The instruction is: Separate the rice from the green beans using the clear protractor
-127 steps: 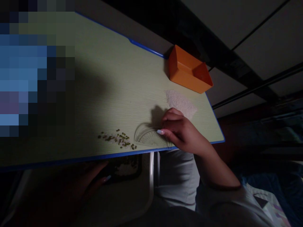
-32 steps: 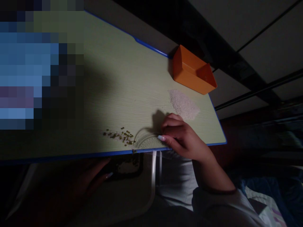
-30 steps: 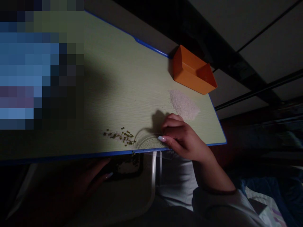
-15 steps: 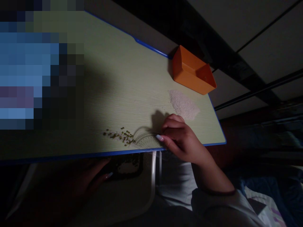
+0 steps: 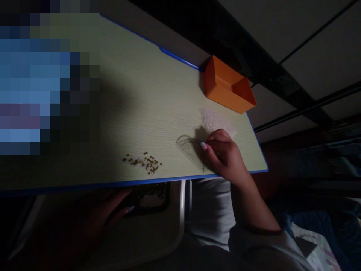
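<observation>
The right hand sits right of the middle of the frame. Its fingers are curled and pressed down on a clear half-circle protractor. The protractor lies flat on the table. Its straight edge slants from upper left to lower right, and its round side faces the lower left. A small pile of green beans lies apart, to its left. A heap of white rice is just above the hand. An orange box sits at the table's far corner.

The left hand is below the table edge, in the dark, fingers bent around a black tray. The room is very dim.
</observation>
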Motion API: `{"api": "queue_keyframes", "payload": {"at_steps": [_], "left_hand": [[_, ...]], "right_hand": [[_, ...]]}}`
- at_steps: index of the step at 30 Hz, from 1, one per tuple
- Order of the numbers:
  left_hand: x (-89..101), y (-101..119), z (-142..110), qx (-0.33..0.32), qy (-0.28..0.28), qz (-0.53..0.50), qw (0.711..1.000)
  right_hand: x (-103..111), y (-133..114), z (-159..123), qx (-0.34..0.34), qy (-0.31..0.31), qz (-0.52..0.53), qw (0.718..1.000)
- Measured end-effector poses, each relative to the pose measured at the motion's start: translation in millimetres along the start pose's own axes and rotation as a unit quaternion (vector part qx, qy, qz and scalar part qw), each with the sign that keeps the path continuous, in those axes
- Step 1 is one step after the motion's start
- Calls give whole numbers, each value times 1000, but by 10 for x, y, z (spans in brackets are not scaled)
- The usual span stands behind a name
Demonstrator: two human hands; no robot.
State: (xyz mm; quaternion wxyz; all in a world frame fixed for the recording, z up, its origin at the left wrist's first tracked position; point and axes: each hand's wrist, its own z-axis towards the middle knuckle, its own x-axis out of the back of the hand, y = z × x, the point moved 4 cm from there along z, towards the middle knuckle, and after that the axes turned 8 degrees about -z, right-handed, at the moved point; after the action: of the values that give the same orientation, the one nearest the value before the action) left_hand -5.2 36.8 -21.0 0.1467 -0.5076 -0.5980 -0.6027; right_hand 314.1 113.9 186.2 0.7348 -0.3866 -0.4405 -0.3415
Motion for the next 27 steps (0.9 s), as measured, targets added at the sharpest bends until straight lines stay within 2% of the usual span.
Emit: {"api": "queue_keyframes", "payload": {"at_steps": [6, 10, 16, 20, 27], "left_hand": [[-7, 23, 14, -12, -13, 10, 1000], [6, 21, -7, -22, -13, -5, 1000], [33, 5, -23, 15, -17, -14, 1000], [4, 15, -25, 18, -42, -5, 999], [-52, -40, -35, 12, -27, -17, 999]], "right_hand": [[64, 49, -1, -20, 8, 31, 999], [18, -75, 23, 16, -36, 68, 997], [-75, -204, 136, 64, -63, 97, 991], [-89, -246, 179, 89, -98, 106, 986], [-93, -253, 136, 103, -123, 133, 978]]}}
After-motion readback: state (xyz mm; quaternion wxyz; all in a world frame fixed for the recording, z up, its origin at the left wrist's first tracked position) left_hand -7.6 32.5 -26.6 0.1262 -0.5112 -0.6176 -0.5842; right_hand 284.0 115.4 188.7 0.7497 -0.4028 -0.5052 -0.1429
